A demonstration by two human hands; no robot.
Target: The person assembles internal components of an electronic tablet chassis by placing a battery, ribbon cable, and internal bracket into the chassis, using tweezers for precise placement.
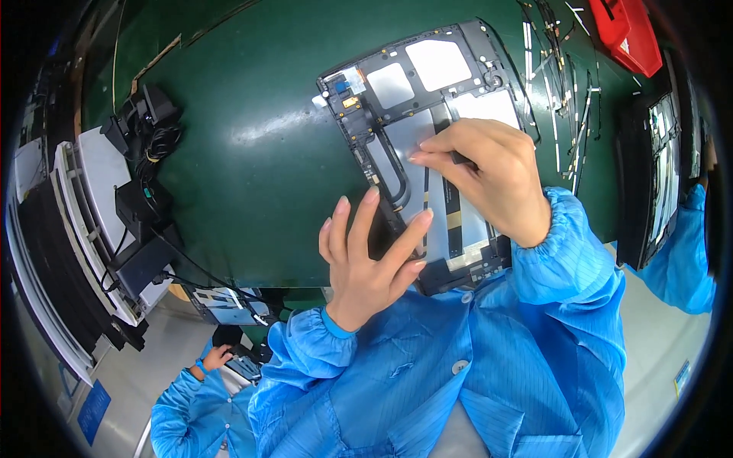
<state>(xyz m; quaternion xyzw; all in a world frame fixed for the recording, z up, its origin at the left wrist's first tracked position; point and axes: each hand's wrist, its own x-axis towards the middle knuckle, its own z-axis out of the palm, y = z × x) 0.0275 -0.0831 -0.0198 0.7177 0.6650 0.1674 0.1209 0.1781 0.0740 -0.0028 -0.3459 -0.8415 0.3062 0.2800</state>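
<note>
The opened device (405,133) lies skewed on the green surface (252,160). The right hand (496,172) pinches over its silver panel; anything gripped is indiscernible. The left hand (368,271), fingers spread, should steady lightly, avoiding the thin strip (426,183).

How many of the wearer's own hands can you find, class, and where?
2: the left hand, fingers spread at the dark frame's lower left edge, and the right hand, over its middle. Some right-hand fingers are hidden.

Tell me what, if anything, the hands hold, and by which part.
The right hand pinches over the device; what it grips, if anything, cannot be told. The left hand, spread open, touches the device, gripping nothing visible.
</note>
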